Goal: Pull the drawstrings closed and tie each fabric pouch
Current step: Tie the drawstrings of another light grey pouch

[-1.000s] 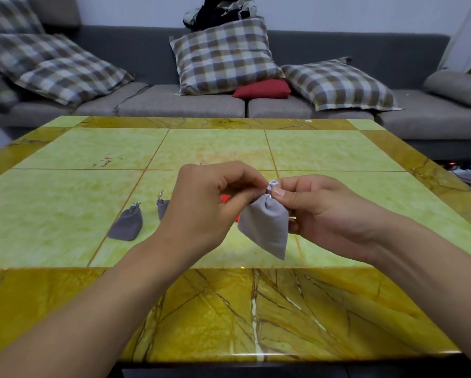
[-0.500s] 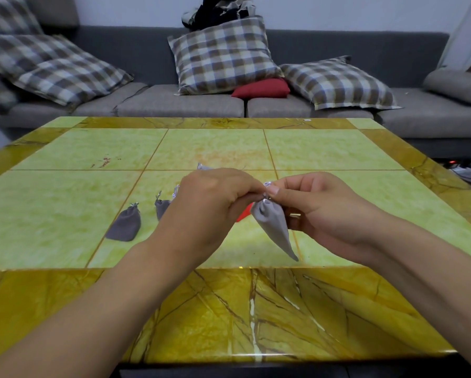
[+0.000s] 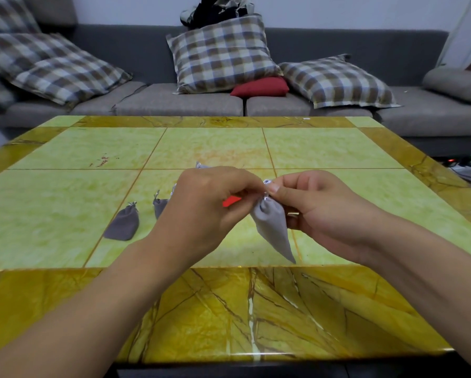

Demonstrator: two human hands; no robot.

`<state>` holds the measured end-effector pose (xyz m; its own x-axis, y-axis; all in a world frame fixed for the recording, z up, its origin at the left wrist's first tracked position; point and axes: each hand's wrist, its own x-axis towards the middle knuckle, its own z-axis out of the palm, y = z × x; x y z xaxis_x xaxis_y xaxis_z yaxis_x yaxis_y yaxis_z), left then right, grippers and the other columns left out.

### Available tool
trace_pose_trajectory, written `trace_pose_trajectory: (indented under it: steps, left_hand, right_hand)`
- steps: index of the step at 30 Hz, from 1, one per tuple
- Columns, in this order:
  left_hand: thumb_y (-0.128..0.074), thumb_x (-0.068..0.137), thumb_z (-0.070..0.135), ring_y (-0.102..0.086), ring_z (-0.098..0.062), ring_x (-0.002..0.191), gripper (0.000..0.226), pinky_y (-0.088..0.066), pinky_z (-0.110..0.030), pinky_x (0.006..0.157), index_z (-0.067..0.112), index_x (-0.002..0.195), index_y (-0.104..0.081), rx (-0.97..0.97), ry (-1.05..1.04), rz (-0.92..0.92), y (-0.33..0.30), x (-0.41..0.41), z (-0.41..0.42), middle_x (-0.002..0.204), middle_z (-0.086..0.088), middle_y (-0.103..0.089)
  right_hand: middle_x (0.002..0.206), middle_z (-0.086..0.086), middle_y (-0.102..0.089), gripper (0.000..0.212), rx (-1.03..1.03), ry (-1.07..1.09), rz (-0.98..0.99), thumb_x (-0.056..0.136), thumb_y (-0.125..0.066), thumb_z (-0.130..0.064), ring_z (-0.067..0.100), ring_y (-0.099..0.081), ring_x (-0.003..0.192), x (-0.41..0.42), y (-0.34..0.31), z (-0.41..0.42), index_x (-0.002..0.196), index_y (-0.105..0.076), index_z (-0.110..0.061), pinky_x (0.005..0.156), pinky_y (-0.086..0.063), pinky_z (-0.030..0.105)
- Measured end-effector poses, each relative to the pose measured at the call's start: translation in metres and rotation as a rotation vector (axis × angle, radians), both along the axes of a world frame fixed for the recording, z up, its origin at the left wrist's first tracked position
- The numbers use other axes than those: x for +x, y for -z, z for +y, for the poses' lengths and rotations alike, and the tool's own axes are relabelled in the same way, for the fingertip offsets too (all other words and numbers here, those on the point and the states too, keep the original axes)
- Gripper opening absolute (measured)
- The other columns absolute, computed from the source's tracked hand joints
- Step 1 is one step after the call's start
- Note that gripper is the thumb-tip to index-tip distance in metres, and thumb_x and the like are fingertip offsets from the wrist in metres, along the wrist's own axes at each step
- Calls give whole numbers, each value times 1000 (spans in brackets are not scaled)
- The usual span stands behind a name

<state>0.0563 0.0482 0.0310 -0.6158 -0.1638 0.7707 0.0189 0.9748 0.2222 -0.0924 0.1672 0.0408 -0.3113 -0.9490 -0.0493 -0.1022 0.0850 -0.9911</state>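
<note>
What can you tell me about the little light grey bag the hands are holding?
The light grey pouch looks like soft, smooth cloth. Its top is gathered tight, with a bit of silvery drawstring showing there. The left hand and right hand both pinch that gathered top, so the pouch hangs in the air above the table, slanting down to a pointed corner. Whether a knot is tied cannot be seen.

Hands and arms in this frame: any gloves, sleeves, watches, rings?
Nothing worn that shows. The left hand and right hand are bare, no gloves, and no rings visible on the fingers. Both forearms are bare to the frame edge: no sleeves, watch or wristband in view.
</note>
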Motion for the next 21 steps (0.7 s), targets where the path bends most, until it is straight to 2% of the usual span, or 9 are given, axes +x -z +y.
trace_pose_trajectory:
  steps: [2, 4, 6, 9, 13, 17, 19, 21]
  left_hand:
    - [-73, 84, 9, -65, -10, 76, 12, -51, -30, 63, 13, 94, -78, -117, -5, -31, 0, 0, -1, 83, 1, -75]
    - [-69, 86, 13, -69, -19, 75, 13, -52, -30, 58, 15, 96, -78, -230, -37, -66, -1, -1, -1, 84, -2, -75]
    - [-68, 87, 17, -70, -22, 74, 13, -52, -28, 55, 17, 95, -77, -280, -69, -92, -4, -1, 1, 82, 0, -74]
    - [-73, 82, 13, -69, -22, 71, 6, -52, -32, 52, 16, 86, -77, -288, -82, -131, -6, -1, 3, 77, 0, -73]
    - [-82, 71, -2, -67, -25, 65, 20, -53, -39, 50, 12, 82, -74, -273, -90, -188, -5, -2, -1, 73, -2, -70]
    - [-85, 68, 1, -67, -24, 66, 27, -53, -38, 50, 15, 89, -74, -261, -101, -231, -3, -4, 3, 75, -1, -71]
    - [-80, 76, 6, -65, -24, 63, 16, -51, -37, 47, 15, 88, -74, -278, -124, -253, 0, -5, 8, 72, -1, -68]
    - [-76, 78, 9, -61, -23, 59, 8, -48, -35, 44, 14, 83, -73, -289, -144, -243, 2, -6, 10, 68, 0, -65]
  right_hand:
    - [84, 11, -69, 34, -1, 13, 3, 102, -49, -17, 11, -62, 71, 0, 1, 0, 101, -67, 12, 64, -51, 21]
    - [81, 9, -70, 34, 0, 20, -6, 101, -50, -18, 8, -63, 66, 1, 1, 0, 98, -68, 11, 60, -50, 19]
    - [80, 9, -70, 33, -1, 32, -19, 100, -51, -19, 8, -62, 64, 1, 2, 0, 95, -69, 9, 59, -49, 18]
    - [88, 16, -67, 34, 7, 41, -62, 100, -53, -20, 21, -57, 75, 2, 1, 2, 100, -68, 11, 67, -45, 27]
    - [93, 18, -62, 35, 10, 77, -122, 98, -56, -21, 25, -49, 86, 4, -1, 1, 102, -68, 12, 77, -39, 40]
    - [90, 20, -62, 46, 15, 115, -119, 95, -61, -33, 27, -48, 82, 7, 0, 0, 101, -68, 12, 75, -38, 40]
    - [86, 21, -62, 44, 21, 164, -123, 93, -64, -27, 29, -49, 80, 8, 3, 0, 100, -65, 16, 72, -39, 39]
    - [86, 21, -62, 40, 22, 193, -137, 90, -68, -22, 30, -50, 81, 8, 4, 0, 98, -65, 17, 76, -39, 41]
